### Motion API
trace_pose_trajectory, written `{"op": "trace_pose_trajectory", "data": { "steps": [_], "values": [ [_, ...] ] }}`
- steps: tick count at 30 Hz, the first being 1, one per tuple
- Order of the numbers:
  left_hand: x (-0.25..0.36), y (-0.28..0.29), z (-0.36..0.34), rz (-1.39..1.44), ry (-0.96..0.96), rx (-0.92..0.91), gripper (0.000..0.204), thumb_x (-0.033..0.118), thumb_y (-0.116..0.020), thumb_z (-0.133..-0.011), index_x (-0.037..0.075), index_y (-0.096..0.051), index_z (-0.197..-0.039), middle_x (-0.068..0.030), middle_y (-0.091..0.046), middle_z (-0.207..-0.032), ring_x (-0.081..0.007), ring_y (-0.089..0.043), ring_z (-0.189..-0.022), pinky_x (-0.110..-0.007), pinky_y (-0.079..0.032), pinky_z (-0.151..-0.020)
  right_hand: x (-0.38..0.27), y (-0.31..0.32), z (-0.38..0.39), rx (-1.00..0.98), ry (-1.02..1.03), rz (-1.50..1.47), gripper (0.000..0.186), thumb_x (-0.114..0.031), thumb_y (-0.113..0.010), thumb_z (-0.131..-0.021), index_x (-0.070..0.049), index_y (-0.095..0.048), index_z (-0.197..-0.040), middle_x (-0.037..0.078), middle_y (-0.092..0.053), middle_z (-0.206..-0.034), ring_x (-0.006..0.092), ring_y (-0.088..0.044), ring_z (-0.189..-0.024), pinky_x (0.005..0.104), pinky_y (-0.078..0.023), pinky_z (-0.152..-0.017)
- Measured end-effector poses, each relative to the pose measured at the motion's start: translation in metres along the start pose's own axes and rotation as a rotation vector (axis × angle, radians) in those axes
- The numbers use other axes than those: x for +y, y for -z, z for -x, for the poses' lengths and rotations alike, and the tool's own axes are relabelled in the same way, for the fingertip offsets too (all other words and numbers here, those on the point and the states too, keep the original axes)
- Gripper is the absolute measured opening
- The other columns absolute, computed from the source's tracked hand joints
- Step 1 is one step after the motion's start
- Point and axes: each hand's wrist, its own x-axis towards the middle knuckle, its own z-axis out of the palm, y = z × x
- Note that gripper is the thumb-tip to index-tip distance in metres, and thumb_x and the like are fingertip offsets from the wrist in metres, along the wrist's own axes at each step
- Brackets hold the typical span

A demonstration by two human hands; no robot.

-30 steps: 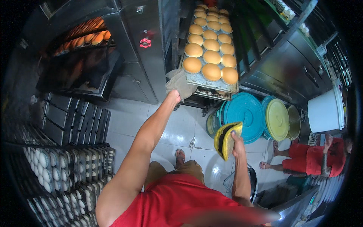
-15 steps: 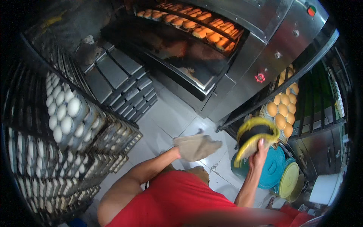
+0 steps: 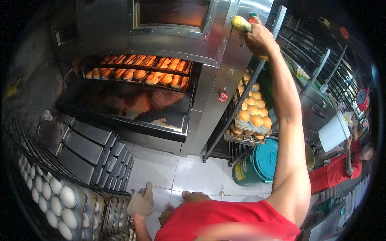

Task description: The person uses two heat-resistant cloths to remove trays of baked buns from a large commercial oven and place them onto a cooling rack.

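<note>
My right hand (image 3: 260, 38) is raised to the upper right of the steel oven (image 3: 215, 80). It grips a yellow oven mitt (image 3: 242, 25), and its fingers are at a round red-and-green switch (image 3: 252, 17); whether they press it I cannot tell. My left hand (image 3: 141, 204), low beside the rack at left, wears a beige cloth mitt with the thumb apart and holds nothing. The oven's lower door (image 3: 128, 104) hangs down, and rows of browned buns (image 3: 152, 79) glow inside.
Pale, unbaked-looking buns (image 3: 56, 203) fill a rack at left, near stacked dark pans (image 3: 86, 140). Right of the oven are a rack of baked buns (image 3: 253, 110) and a teal lidded bin (image 3: 267, 158). A person in red (image 3: 337, 168) stands farther right by a white bucket (image 3: 334, 130).
My right hand has risen with the yellow mitt from above the bins to the oven's switch. My left hand has moved left and down. The view has turned rightward, showing the other person.
</note>
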Motion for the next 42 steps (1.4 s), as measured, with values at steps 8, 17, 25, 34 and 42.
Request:
{"op": "trace_pose_trajectory", "data": {
  "steps": [8, 17, 25, 34, 42],
  "values": [
    [0.029, 0.023, -0.013, 0.159, 0.214, -0.18, 0.063, 0.015, -0.046, -0.086, 0.029, -0.031, -0.145, -0.0133, -0.062, -0.115, -0.0369, -0.061, -0.101, -0.048, -0.05, -0.081, 0.025, -0.005, -0.036, -0.259, 0.029, 0.15, 0.042, -0.026, -0.062, -0.084, -0.001, -0.058, -0.116, 0.023, -0.06, -0.118, 0.0372, -0.061, -0.106, 0.0458, -0.047, -0.092],
    [-0.022, -0.064, 0.028, 0.317, 0.164, 0.087, 0.051, 0.021, -0.048, -0.084, 0.008, -0.043, -0.133, -0.0161, -0.064, -0.109, -0.0341, -0.061, -0.094, -0.045, -0.049, -0.081, -0.173, -0.12, 0.107, -0.485, 0.282, -0.644, 0.038, -0.013, -0.063, -0.083, 0.003, -0.056, -0.117, 0.027, -0.066, -0.096, 0.0367, -0.066, -0.091, 0.043, -0.051, -0.079],
    [-0.071, -0.31, 0.137, 1.019, 1.012, 0.462, 0.046, 0.044, -0.049, -0.094, 0.005, -0.062, -0.115, -0.0142, -0.067, -0.106, -0.0231, -0.061, -0.098, -0.038, -0.046, -0.087, -0.324, -0.205, 0.287, -0.406, 0.772, -0.791, 0.072, -0.039, -0.057, -0.09, -0.005, -0.028, -0.147, 0.019, -0.031, -0.15, 0.038, -0.023, -0.141, 0.0507, -0.02, -0.113],
    [0.081, -0.438, 0.345, 0.895, 1.528, -0.386, 0.061, 0.048, -0.055, -0.085, 0.008, -0.052, -0.13, -0.019, -0.062, -0.12, -0.0322, -0.058, -0.112, -0.04, -0.045, -0.095, -0.332, -0.196, 0.279, -0.408, 0.775, -0.694, 0.09, -0.039, -0.072, -0.077, -0.007, -0.027, -0.148, 0.021, -0.03, -0.15, 0.0399, -0.025, -0.139, 0.0455, -0.021, -0.114],
    [0.033, -0.423, 0.323, 0.879, 1.509, -0.307, 0.055, 0.039, -0.059, -0.082, 0.008, -0.054, -0.127, -0.0193, -0.06, -0.121, -0.0321, -0.059, -0.11, -0.041, -0.046, -0.094, -0.332, -0.191, 0.28, -0.35, 0.945, -0.813, 0.066, -0.022, -0.06, -0.086, -0.006, -0.034, -0.145, 0.01, -0.036, -0.15, 0.0404, -0.029, -0.138, 0.0447, -0.024, -0.114]
  ]
}}
